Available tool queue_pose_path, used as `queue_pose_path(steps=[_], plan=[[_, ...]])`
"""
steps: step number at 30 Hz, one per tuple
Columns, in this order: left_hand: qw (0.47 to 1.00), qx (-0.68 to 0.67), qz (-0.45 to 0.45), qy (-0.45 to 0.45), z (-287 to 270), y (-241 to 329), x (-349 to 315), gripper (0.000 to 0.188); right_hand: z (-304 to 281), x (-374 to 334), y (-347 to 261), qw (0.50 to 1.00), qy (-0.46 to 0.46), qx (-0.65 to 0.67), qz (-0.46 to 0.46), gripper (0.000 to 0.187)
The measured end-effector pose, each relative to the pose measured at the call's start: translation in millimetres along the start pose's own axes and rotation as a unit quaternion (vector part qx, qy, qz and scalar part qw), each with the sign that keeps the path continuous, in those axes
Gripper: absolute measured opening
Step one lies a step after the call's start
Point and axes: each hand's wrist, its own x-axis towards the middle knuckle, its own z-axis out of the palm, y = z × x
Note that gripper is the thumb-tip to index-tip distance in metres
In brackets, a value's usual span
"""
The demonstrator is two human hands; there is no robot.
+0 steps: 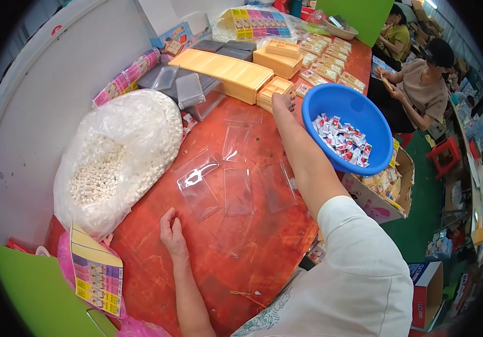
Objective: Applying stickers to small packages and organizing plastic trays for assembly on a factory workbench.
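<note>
My right arm stretches across the table, and my right hand [284, 103] is at the near corner of a stack of yellow compartment trays [275, 86]. Its fingers are partly spread; no tray shows lifted from the stack. Over the red tabletop [157, 269], my left hand [173, 235] is empty, thumb and fingers apart. Between my arms lie several clear plastic box shells [238, 192], flat and shiny. A blue basin [347, 101] of small printed sachets [342, 139] stands to the right of my right hand.
A large clear bag of white pellets [118, 157] fills the left side. Behind are a long row of yellow trays [221, 73], dark clear boxes [190, 90] and filled trays [331, 59]. A carton [387, 191] stands below the basin. Two people sit at the right.
</note>
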Motion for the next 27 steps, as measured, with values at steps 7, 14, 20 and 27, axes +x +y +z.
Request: queue_pose_path(steps=[7,14,20,27], plan=[[1.000,-0.022,-0.001,0.016,9,5,-1,0.026,11,58,16,0.991,-0.025,0.128,-0.025,0.075],[1.000,0.011,0.000,0.018,-9,6,-7,0.026,39,40,7,0.995,-0.038,0.089,-0.007,0.079],[1.000,0.013,0.012,0.019,-8,2,-2,0.026,58,65,6,0.977,-0.032,0.212,0.014,0.066],[0.999,0.029,0.017,0.036,-13,-6,-3,0.026,43,9,-3,0.956,-0.021,0.293,0.004,0.061]])
